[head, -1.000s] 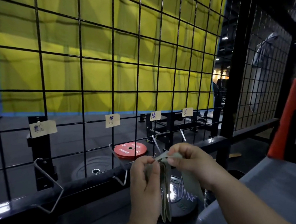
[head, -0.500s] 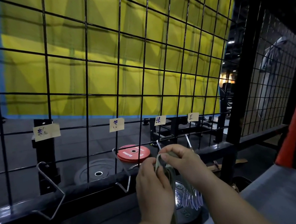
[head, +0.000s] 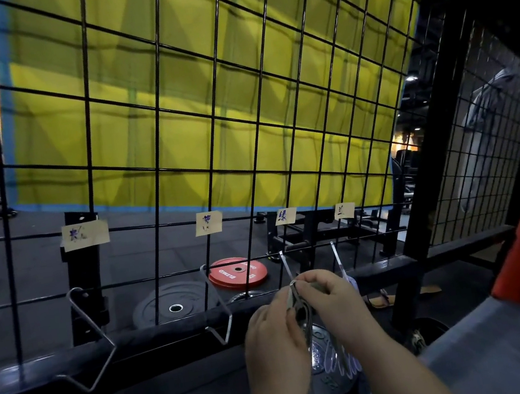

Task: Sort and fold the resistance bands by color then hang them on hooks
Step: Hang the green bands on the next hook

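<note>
Your left hand (head: 273, 340) and right hand (head: 331, 297) meet low and right of centre in the frame, both with fingers curled, pinching the top of a folded, dull greenish resistance band (head: 299, 309) whose strands hang down between your palms. The band's top fold sits right at the lower end of the third hook (head: 286, 267) on the wire grid (head: 159, 144), below the third paper label (head: 285, 216); whether it is over the hook's tip cannot be told. A red weight plate (head: 238, 272) lies on the floor behind the grid, left of that hook.
</note>
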Available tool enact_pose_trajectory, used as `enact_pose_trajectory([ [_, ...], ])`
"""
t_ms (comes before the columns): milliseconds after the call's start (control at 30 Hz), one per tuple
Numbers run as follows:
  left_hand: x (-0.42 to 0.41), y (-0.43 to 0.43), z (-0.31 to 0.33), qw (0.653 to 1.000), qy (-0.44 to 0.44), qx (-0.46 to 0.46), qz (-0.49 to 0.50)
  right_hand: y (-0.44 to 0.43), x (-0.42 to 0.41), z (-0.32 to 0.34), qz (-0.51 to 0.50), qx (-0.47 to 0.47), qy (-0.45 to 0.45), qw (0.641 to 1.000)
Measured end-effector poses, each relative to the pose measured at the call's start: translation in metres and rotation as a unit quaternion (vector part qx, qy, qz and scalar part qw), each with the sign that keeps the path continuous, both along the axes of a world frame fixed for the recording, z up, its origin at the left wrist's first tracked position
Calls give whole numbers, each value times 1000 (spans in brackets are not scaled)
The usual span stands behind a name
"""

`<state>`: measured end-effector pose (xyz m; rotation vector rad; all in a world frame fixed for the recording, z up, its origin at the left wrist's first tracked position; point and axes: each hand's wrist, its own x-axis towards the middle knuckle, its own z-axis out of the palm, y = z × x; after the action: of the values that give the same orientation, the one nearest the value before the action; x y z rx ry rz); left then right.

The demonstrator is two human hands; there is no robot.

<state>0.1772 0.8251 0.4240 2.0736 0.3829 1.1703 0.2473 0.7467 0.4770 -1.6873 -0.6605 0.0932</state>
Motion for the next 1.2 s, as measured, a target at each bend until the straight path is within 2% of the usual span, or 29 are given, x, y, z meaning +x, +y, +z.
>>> enact_pose_trajectory([
  [300,-2,5,-3,999,24,2,-29,-6,-1,-1,33,28,62,997],
  [500,-2,4,-15,984,-15,-127,-124,-8,4,-8,36,38,124,991],
  [733,-1,2,-21,964,-40,-203,-166,-12,3,-12,51,68,157,984],
  [1033,-6,-6,-24,990,-8,-109,-89,-13,-1,-22,55,154,200,966],
  [1133,-11,-7,-16,996,24,-40,-73,-14,-3,-24,67,159,222,960],
  [1200,-14,-4,-12,998,41,20,-54,-14,-4,-25,59,152,202,966],
])
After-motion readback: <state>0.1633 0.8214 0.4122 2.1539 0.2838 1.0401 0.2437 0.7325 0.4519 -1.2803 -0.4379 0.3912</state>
